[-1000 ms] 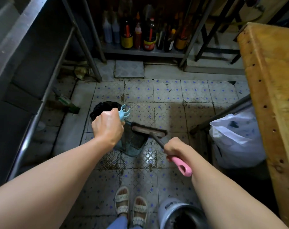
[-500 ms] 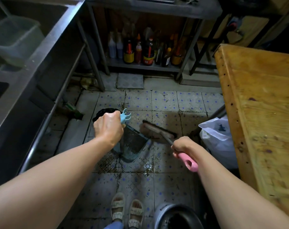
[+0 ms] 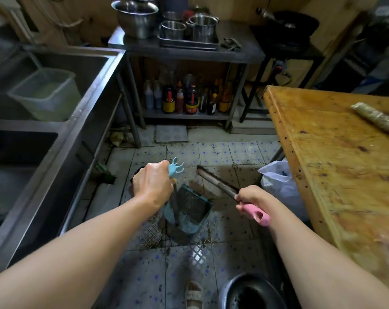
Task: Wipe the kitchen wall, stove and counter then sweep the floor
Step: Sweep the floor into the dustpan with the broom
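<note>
Left hand (image 3: 152, 182) wrapped tight round the top of the light blue long-handled plastic dustpan (image 3: 189, 208), fingers curled on the handle just under its pronged blue tip. Dustpan scoop down on the grimy patterned tile floor (image 3: 222, 259), roughly mid-scene, opening facing away, dark debris inside.

Right hand (image 3: 250, 200) gripping the pink-handled broom (image 3: 218, 186), fingers closed round the shaft right where the pink grip starts, pink end poking back toward the near side. Broom head low over the tiles just beyond and right of the dustpan, close to its mouth but can't tell if touching the floor or the pan.

Stainless steel double sink unit (image 3: 82, 112) along the left, with a translucent plastic tub (image 3: 46, 94) sitting in the far basin. Steel shelf bench (image 3: 189, 52) at the far side, carrying steel pots (image 3: 178, 25) on top and a row of sauce bottles (image 3: 184, 99) on its lower shelf. Black wok (image 3: 291, 23) further right on a stove stand. Worn wooden bench (image 3: 336, 157) on the right, a brownish roll (image 3: 376, 118) lying on it. White plastic bag (image 3: 278, 181) on the floor tucked beside that bench. Dark round bucket (image 3: 251, 291) near, bottom right, and one sandalled foot (image 3: 193, 293) beside it.
</note>
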`<state>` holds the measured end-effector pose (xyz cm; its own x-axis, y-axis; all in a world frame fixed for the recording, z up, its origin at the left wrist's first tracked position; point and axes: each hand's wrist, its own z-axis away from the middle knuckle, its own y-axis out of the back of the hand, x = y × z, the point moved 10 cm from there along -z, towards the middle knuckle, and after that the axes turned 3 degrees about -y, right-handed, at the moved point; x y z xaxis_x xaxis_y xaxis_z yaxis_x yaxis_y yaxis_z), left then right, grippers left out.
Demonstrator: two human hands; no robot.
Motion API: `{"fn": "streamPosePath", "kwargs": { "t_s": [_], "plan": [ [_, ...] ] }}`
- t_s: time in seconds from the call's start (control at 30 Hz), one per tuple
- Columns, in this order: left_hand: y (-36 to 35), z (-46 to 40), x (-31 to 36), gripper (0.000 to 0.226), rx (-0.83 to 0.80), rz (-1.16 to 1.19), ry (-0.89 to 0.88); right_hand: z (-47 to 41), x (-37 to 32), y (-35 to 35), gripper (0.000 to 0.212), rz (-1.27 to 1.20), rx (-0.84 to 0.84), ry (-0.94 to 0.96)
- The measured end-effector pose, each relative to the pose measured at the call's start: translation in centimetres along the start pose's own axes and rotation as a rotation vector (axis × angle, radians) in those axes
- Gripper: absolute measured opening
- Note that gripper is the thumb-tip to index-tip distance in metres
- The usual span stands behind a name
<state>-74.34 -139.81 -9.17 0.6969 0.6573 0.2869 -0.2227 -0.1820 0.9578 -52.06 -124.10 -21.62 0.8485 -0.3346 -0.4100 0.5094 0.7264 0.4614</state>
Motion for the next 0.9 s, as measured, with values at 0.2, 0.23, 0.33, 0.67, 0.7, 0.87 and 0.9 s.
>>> {"fn": "streamPosePath", "kwargs": {
  "t_s": [0.2,0.23,0.33,0.67,0.7,0.87,0.9],
  "plan": [
    [5.4,3.7,-0.9,0.027,0.062,-0.013,-0.095,5.2,-0.3,-1.6,0.01,-0.044,0.051,0.051],
    [6.4,4.3,-1.1,0.027,0.076,-0.018,-0.105,5.9,-0.4,-1.9,0.014,-0.051,0.054,0.054],
    [8.9,5.3,-1.6,0.027,0.109,-0.034,-0.126,7.6,-1.0,-2.5,0.01,-0.061,0.055,0.062],
    [14.6,6.0,-1.5,0.018,0.207,-0.224,-0.233,9.0,-4.2,-5.2,0.019,-0.091,-0.051,0.125],
    [14.6,5.8,-1.3,0.018,0.202,-0.25,-0.245,8.8,-4.4,-5.6,0.017,-0.106,-0.063,0.126],
    [13.4,4.9,-1.4,0.019,0.15,-0.385,-0.298,7.1,-4.5,-7.7,0.011,-0.205,-0.141,0.112],
    [12.9,4.7,-1.5,0.022,0.138,-0.417,-0.312,6.9,-4.6,-7.9,0.01,-0.214,-0.144,0.123]
  ]
}}
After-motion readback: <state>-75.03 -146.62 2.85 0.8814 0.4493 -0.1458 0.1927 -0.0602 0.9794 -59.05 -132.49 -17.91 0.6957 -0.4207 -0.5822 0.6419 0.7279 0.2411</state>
